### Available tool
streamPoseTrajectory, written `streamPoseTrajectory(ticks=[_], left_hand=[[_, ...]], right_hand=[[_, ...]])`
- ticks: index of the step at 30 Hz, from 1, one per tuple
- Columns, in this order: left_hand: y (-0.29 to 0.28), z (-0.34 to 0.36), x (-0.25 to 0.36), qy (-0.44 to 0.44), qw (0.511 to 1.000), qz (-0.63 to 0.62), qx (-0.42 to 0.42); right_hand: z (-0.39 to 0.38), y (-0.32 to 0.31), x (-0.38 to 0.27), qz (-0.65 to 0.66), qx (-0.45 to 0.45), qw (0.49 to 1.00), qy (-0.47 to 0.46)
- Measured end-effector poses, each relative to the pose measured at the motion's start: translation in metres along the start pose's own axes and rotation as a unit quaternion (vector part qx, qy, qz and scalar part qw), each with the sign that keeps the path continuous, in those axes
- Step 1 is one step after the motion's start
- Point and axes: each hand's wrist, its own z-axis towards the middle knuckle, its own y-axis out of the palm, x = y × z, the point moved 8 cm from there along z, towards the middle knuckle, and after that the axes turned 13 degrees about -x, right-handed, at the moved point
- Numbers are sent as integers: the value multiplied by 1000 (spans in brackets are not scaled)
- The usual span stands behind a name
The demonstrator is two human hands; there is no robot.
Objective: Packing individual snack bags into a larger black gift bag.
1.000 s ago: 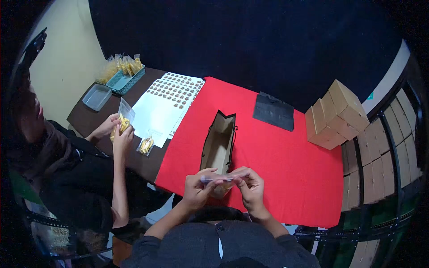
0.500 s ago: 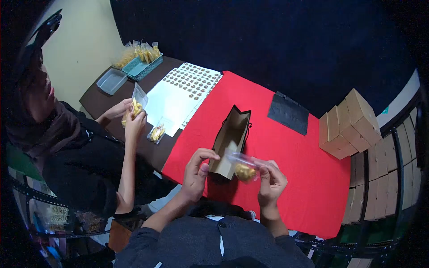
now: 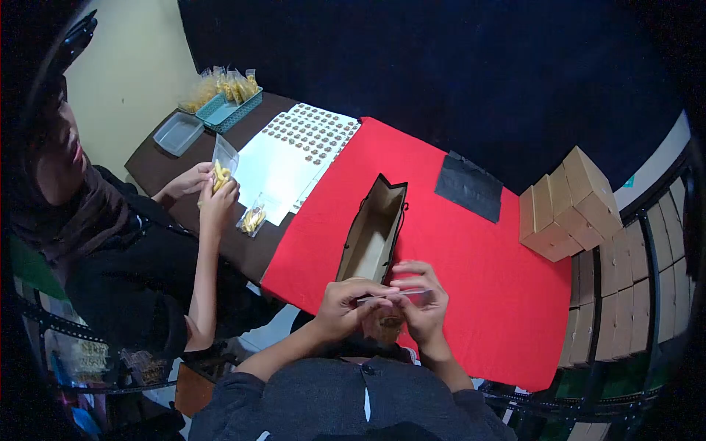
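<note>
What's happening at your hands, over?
Left hand and right hand pinching top edge of clear plastic pouch. Pouch hanging below. Open paper bag beyond, near end partly hidden by hands.

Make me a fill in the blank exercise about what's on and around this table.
Beyond the clear plastic pouch gripped by the left hand and right hand, an open paper bag sits on a ____ cloth.
The co-worker's hands hold a plastic bag of ____ snack pieces.
The stacked cardboard boxes are to the ____ of the paper bag.

Missing words: red; yellow; right.
</note>
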Motion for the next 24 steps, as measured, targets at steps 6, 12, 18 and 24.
streamPoseTrajectory(ticks=[6,12,18,24], left_hand=[[-4,-4,-12,-54,998,-42,-13],[5,-14,-41,-97,972,-207,-49],[33,-15,-53,-122,962,-241,-44],[-5,-20,-61,-105,971,-205,69]], right_hand=[[-2,4,19,136,-67,986,77],[9,8,3,119,-9,989,85],[17,11,21,257,57,955,138],[15,59,24,215,-95,956,173]])
